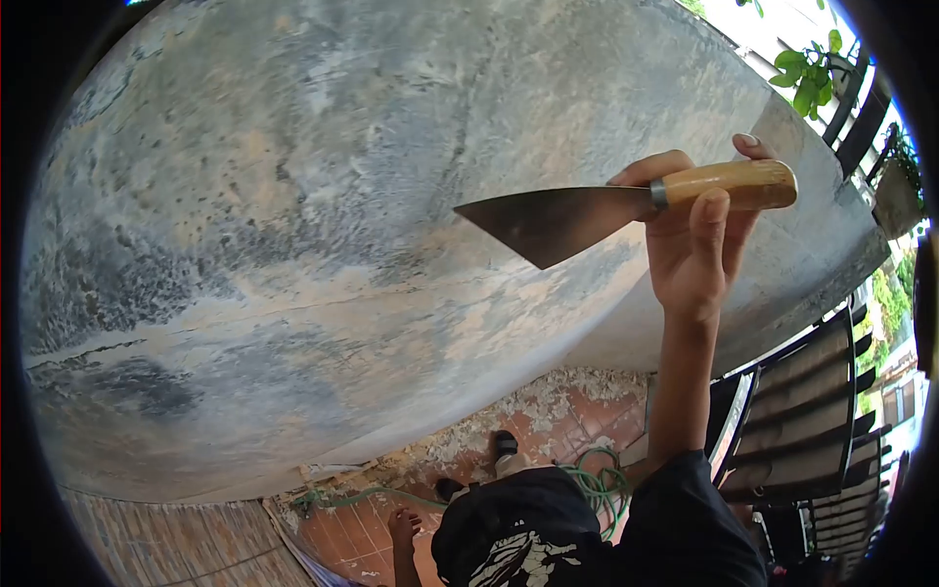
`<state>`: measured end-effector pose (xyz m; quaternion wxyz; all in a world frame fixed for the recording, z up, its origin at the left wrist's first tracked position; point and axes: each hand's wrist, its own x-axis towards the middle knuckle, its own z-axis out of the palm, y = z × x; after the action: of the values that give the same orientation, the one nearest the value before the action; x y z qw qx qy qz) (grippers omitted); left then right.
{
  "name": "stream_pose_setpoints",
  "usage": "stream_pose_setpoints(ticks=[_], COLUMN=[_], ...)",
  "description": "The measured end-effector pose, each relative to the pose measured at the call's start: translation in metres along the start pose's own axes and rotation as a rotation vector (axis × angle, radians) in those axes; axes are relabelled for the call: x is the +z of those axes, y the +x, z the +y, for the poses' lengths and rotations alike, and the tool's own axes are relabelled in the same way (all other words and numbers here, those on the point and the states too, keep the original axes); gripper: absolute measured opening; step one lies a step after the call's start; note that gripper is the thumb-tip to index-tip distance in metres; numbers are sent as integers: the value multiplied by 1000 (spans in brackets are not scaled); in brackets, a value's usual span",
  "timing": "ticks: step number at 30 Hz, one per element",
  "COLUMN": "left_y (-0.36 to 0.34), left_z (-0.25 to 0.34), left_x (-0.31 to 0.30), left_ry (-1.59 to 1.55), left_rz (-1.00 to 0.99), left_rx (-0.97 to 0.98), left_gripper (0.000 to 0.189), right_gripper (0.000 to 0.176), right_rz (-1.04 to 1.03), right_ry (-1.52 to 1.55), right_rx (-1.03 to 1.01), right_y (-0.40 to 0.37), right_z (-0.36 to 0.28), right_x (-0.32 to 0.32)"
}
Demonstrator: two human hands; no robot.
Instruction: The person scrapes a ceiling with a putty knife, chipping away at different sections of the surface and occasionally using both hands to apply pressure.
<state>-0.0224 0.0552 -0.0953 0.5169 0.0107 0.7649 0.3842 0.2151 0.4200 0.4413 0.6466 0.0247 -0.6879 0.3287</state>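
Raised in front of the wall, my right hand is closed around the wooden handle of a putty knife. The knife lies nearly level, its thin metal blade widening to the left and its handle pointing right. Behind the blade is a grey wall with dark stains, pale patches and a long crack. My left hand hangs low beside my body, holding nothing, with its fingers loosely apart above the tiled floor.
A green hose lies coiled on the red floor tiles near my feet, amid flaked paint at the wall's base. To the right stands a dark slatted gate. Leafy branches hang at the upper right.
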Motion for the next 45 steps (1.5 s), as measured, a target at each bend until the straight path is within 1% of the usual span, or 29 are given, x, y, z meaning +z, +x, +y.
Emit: stream_pose_setpoints(ticks=[4, 7, 11, 13, 14, 16, 18, 19, 20, 21, 22, 23, 24, 25, 27, 28, 31, 35, 36, 38, 40, 41, 43, 45], left_y=[-2, -6, -4, -9, -12, -21, -27, -30, -26, -20, -22, -27, -35, -44, -61, -66, -65, -65, -65, -68, -69, -67, -70, -70], left_z=[33, 64, 80, 84, 86, 88, 84, 84, 82, 75, 71, 65, 67, 71, 80, 78, 67, 59, 63, 70, 76, 81, 82, 84], left_x=[16, 44, 86, 117, 135, 181, 221, 242, 258, 274, 286, 298, 312, 324, 337, 339, 341, 342, 342, 343, 344, 345, 344, 342], left_ry=[62, 91, 116, 104, 82, 31, 32, -8, -31, -10, 11, -12, -68, -121, -130, -116, -168, -223, -223, -244, -246, -252, -185, -184], left_rz=[7, 43, 55, 67, 63, 78, 22, 35, 56, -24, -104, -82, -37, 8, 48, 65, 109, 128, 131, 131, 129, 129, 93, 92], left_rx=[-18, 9, 45, 51, 43, 19, 38, 15, 6, 55, 102, 79, 94, 111, 95, 94, 85, 82, 106, 116, 107, 118, 141, 146], left_gripper=[27, 31, 35, 37, 36, 36, 35, 30, 30, 28, 27, 27, 26, 26, 25, 25, 26, 26, 26, 25, 24, 24, 23, 23], right_gripper=[45, 40, 40, 37, 37, 35, 32, 32, 33, 35, 35, 36, 37, 37, 34, 34, 35, 37, 37, 37, 34, 33, 34, 35], right_rz=[54, 185, 232, 33, 21, -88, -124, -161, -198, -219, -233, -221, -204, -213, -356, -360, -384, -437, -437, -409, -396, -381, -384, -386], right_ry=[-134, -216, -239, -157, -134, -77, -13, -113, -213, -32, 0, 113, 225, 255, 195, 217, 306, 331, 328, 345, 384, 349, 341, 329], right_rx=[17, 107, 170, 126, 132, 154, 147, 107, 63, 17, 27, -10, -45, -26, -13, 2, -44, -7, -8, -86, -32, 5, -30, -63], right_y=[-23, -39, -50, -44, -41, -34, -34, -36, -35, -28, -24, -22, -22, -24, -26, -24, -19, -25, -24, -20, -28, -32, -24, -23], right_z=[-19, -25, -11, 1, 8, 24, 45, 57, 67, 77, 84, 90, 93, 96, 101, 99, 103, 109, 109, 108, 116, 115, 105, 105], right_x=[-76, -126, -193, -220, -231, -244, -256, -265, -271, -267, -263, -258, -256, -257, -260, -260, -262, -261, -261, -259, -256, -254, -254, -252])
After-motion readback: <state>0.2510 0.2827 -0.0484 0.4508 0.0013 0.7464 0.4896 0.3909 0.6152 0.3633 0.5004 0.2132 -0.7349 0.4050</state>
